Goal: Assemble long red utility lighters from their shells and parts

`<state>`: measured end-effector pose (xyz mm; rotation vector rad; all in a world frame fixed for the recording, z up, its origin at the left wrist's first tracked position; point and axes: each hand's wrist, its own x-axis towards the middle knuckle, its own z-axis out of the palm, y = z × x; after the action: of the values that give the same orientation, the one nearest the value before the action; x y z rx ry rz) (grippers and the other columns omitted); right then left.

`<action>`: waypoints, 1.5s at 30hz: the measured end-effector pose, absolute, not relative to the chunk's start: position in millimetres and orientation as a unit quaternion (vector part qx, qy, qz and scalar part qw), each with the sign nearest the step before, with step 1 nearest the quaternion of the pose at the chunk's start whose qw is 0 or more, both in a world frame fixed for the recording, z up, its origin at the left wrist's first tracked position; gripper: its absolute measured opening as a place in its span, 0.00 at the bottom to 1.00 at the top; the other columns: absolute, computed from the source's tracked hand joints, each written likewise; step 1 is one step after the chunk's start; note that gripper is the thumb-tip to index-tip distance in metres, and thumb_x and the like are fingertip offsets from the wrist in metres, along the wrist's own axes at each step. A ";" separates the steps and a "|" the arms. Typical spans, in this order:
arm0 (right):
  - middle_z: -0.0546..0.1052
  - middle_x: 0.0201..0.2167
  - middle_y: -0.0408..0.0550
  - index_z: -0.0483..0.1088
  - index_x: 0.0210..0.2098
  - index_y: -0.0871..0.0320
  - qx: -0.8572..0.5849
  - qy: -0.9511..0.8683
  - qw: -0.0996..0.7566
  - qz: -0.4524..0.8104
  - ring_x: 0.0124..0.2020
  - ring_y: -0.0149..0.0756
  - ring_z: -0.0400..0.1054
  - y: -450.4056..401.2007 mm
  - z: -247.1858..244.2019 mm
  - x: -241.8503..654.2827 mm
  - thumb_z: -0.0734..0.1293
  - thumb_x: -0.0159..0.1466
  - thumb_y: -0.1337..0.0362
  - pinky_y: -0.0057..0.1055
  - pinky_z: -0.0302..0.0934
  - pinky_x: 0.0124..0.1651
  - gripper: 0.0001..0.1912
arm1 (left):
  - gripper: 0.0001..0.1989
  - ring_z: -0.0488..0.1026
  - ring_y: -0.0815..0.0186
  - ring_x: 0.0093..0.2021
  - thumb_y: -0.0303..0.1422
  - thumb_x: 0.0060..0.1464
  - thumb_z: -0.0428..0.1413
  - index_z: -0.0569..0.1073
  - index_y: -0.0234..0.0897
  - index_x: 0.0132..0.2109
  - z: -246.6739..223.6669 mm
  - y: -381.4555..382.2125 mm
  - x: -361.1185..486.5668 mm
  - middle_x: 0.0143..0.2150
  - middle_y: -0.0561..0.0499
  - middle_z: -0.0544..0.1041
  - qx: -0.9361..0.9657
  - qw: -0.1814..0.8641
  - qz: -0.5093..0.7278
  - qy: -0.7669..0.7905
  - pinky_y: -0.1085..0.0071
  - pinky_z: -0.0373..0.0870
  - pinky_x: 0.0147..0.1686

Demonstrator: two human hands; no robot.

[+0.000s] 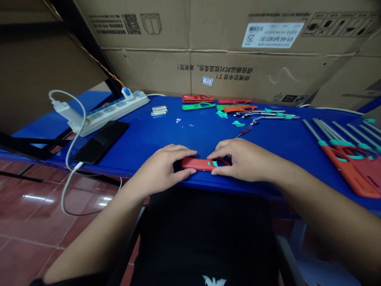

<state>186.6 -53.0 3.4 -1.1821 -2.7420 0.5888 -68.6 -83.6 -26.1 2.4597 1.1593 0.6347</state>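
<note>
A red lighter body [198, 163] with small teal parts lies crosswise at the front edge of the blue table. My left hand [171, 165] grips its left end between thumb and fingers. Around the right end, by the finger loop, my right hand [238, 159] is closed. Its palm side and part of the loop are hidden. Just beyond my right hand lies a screwdriver [246, 129] with a dark red handle. Farther back are red lighter shells [198, 98], a green shell [198, 106] and an orange shell [239, 109].
Assembled lighters [347, 167] with metal tubes lie at the right. Loose metal tubes [274, 116], teal pieces [222, 114] and silvery cylinders [159, 111] sit toward the back. At left are a black phone [101, 141], its white cable and a power strip [110, 111]. Cardboard [149, 71] stands behind.
</note>
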 end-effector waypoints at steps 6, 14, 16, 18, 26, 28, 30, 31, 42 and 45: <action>0.78 0.40 0.50 0.79 0.50 0.54 -0.382 -0.908 0.049 0.166 0.40 0.41 0.72 -60.4 2.5 183.6 0.71 0.64 0.60 0.36 0.63 0.42 0.15 | 0.13 0.73 0.59 0.47 0.34 0.61 0.59 0.78 0.40 0.53 -21.8 -79.0 -54.2 0.45 0.48 0.78 0.889 0.182 0.180 0.380 0.62 0.70 0.49; 0.77 0.50 0.54 0.74 0.57 0.57 -0.391 -0.898 0.092 0.181 0.49 0.45 0.71 -66.8 -8.3 197.4 0.72 0.63 0.58 0.40 0.65 0.53 0.24 | 0.16 0.73 0.60 0.46 0.34 0.61 0.60 0.78 0.38 0.55 -22.8 -81.2 -54.0 0.44 0.47 0.78 0.891 0.159 0.181 0.386 0.62 0.71 0.49; 0.75 0.53 0.54 0.72 0.59 0.57 -0.417 -0.881 0.127 0.182 0.52 0.45 0.71 -71.0 -9.7 210.6 0.72 0.61 0.55 0.41 0.65 0.55 0.28 | 0.17 0.72 0.59 0.46 0.34 0.62 0.59 0.76 0.36 0.57 -24.7 -84.0 -54.8 0.46 0.45 0.78 0.895 0.137 0.179 0.385 0.61 0.71 0.49; 0.77 0.49 0.53 0.76 0.53 0.56 -0.455 -0.860 0.148 0.176 0.48 0.44 0.73 -78.1 -9.8 223.3 0.70 0.64 0.52 0.40 0.68 0.51 0.22 | 0.18 0.72 0.59 0.46 0.34 0.63 0.58 0.76 0.37 0.59 -26.7 -86.7 -55.1 0.46 0.45 0.77 0.896 0.126 0.178 0.386 0.60 0.71 0.49; 0.80 0.39 0.47 0.80 0.42 0.52 -0.491 -0.836 0.169 0.176 0.39 0.39 0.74 -101.2 -19.5 232.6 0.68 0.66 0.59 0.37 0.69 0.43 0.10 | 0.18 0.71 0.58 0.47 0.33 0.65 0.55 0.74 0.37 0.60 -37.5 -98.7 -53.3 0.50 0.44 0.77 0.887 0.097 0.224 0.392 0.57 0.71 0.49; 0.80 0.39 0.47 0.81 0.42 0.53 -0.494 -0.835 0.165 0.177 0.41 0.40 0.74 -101.8 -20.2 231.4 0.68 0.65 0.60 0.38 0.68 0.44 0.10 | 0.17 0.71 0.58 0.49 0.34 0.66 0.54 0.75 0.35 0.59 -41.5 -105.2 -51.9 0.52 0.43 0.77 0.883 0.092 0.244 0.392 0.58 0.71 0.50; 0.80 0.38 0.48 0.81 0.43 0.53 -0.492 -0.839 0.154 0.174 0.42 0.41 0.73 -102.0 -19.1 231.5 0.68 0.66 0.60 0.39 0.67 0.45 0.11 | 0.17 0.72 0.58 0.49 0.34 0.67 0.54 0.76 0.34 0.58 -44.6 -111.9 -50.7 0.52 0.43 0.78 0.873 0.092 0.266 0.399 0.59 0.71 0.49; 0.80 0.38 0.47 0.81 0.42 0.53 -0.492 -0.840 0.146 0.179 0.42 0.41 0.73 -101.9 -18.2 231.9 0.68 0.66 0.60 0.39 0.67 0.45 0.10 | 0.16 0.72 0.59 0.48 0.35 0.66 0.54 0.76 0.35 0.57 -45.3 -114.6 -50.3 0.52 0.43 0.78 0.867 0.094 0.274 0.405 0.59 0.72 0.49; 0.78 0.38 0.47 0.79 0.40 0.53 -0.456 -0.851 0.146 0.215 0.42 0.38 0.72 -98.2 -16.8 236.4 0.67 0.66 0.59 0.36 0.65 0.45 0.09 | 0.22 0.72 0.57 0.52 0.41 0.64 0.55 0.72 0.40 0.61 -22.6 -100.4 -37.6 0.54 0.45 0.77 0.871 0.188 0.205 0.404 0.57 0.68 0.54; 0.78 0.41 0.49 0.79 0.45 0.54 -0.447 -0.854 0.162 0.213 0.42 0.39 0.72 -98.7 -17.1 235.8 0.66 0.68 0.57 0.37 0.65 0.46 0.12 | 0.20 0.72 0.58 0.51 0.40 0.65 0.55 0.73 0.40 0.61 -22.4 -96.6 -26.6 0.51 0.46 0.77 0.880 0.183 0.194 0.392 0.58 0.68 0.53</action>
<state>235.8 -98.7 -17.1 -1.2741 -2.4360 0.6066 -26.6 -96.6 -22.4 2.4837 1.1074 0.5484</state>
